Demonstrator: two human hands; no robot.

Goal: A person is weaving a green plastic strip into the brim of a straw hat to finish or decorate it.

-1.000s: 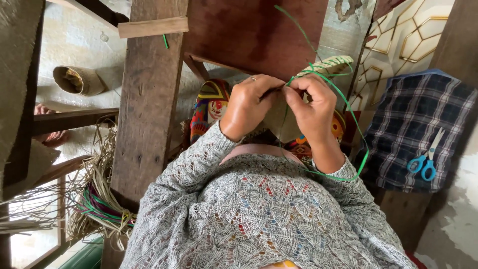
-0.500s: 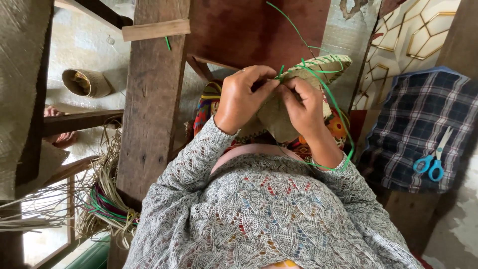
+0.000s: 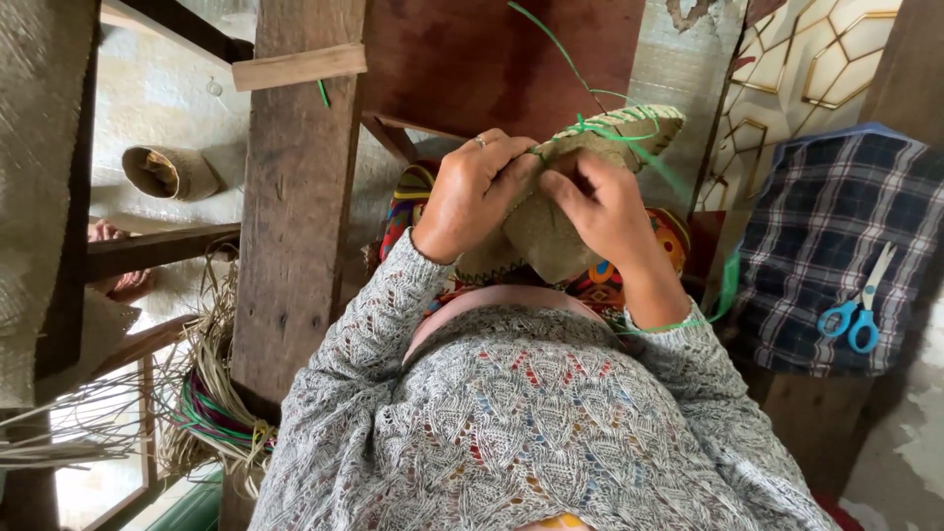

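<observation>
My left hand (image 3: 472, 197) and my right hand (image 3: 605, 211) both grip a small tan woven straw piece (image 3: 551, 231) held up in front of my chest. A ring shows on a left finger. Green plastic strands (image 3: 615, 123) are stitched along the piece's upper rim (image 3: 629, 123), and one long strand arcs up and left while another trails down past my right wrist. The fingertips of both hands meet at the piece's top edge. My grey knitted sleeves fill the lower view.
A wide wooden post (image 3: 295, 216) stands at left. Blue-handled scissors (image 3: 860, 310) lie on a plaid cloth (image 3: 836, 226) at right. A small woven basket (image 3: 167, 172) sits far left. Loose straw and coloured strands (image 3: 211, 403) bunch at lower left.
Both hands shifted slightly while working the woven piece's top edge. The right hand's fingers have pulled the green strand through, and the loop by the right wrist has shortened.
</observation>
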